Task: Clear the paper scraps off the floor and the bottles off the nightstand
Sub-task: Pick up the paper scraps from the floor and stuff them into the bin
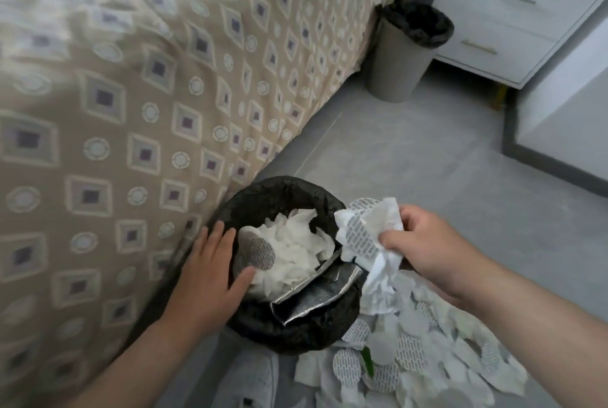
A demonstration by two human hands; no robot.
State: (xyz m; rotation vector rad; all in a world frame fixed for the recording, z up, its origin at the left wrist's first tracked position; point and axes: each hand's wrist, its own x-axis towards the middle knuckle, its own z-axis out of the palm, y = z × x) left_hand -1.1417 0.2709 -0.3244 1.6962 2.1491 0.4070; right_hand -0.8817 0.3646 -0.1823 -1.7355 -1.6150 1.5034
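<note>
Paper scraps point(368, 239) are gripped in the right hand point(427, 243) by the bin point(263, 190), ready to drop in. The flat left hand point(207, 272) presses its rim, probably to steady it.

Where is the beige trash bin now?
The beige trash bin stands on the floor at the upper right of the head view, between the corner of the bed and the white nightstand.
</note>
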